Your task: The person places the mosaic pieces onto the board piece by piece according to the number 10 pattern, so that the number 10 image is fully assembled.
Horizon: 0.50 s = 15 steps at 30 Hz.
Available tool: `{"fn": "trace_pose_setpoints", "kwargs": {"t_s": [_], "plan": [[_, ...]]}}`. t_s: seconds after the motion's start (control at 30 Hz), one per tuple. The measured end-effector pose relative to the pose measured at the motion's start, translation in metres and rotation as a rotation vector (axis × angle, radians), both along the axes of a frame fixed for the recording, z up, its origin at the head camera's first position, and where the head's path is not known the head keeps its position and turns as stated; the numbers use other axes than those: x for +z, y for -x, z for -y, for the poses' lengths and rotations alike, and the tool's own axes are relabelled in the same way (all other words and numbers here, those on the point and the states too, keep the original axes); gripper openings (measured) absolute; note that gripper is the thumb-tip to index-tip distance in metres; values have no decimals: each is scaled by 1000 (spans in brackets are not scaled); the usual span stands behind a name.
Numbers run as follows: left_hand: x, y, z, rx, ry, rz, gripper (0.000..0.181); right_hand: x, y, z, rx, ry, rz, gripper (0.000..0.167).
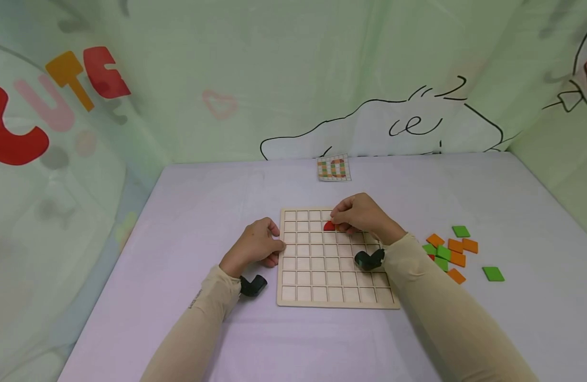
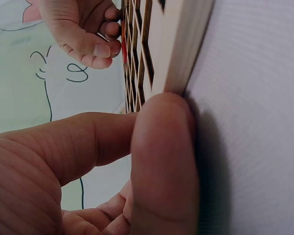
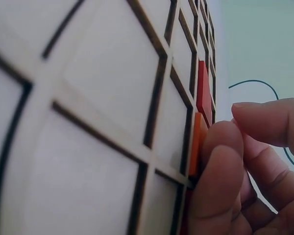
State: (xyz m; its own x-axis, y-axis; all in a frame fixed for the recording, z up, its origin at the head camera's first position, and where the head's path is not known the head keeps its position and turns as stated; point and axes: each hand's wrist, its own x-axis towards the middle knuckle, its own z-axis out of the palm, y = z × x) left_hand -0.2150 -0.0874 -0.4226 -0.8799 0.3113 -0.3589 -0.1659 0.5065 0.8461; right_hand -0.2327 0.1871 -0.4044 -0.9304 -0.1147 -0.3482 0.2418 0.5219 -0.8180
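Square pale-wood grid board [image 1: 318,278], lower centre: left hand [image 1: 257,243], fingers relaxed, is touching its left edge. Flat orange tile [image 3: 194,145], right of centre: right hand [image 1: 363,214] is touching it, pinch unclear; level pressure should be serving best.

head view faces forward-down; close wrist views share the board [image 1: 331,264].

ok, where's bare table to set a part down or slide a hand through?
Bare tabletop: left of the left hand; between the pattern card and grid board; nearside of the board, between left sleeve and right sleeve. Crowded: right of the board, loose tiles beside that sleeve; and the far rows, around the right hand.
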Motion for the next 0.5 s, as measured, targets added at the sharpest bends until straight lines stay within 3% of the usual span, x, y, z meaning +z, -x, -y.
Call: {"fn": "trace_pose_setpoints", "kwargs": {"t_s": [0.33, 0.5], "plan": [[-1, -1, -3, -13, 0, 5, 25, 7, -11, -13, -31, 66, -12, 27], [0, -1, 0, -10, 23, -4, 25, 18, -24, -36, -69, 18, -45, 30]]}}
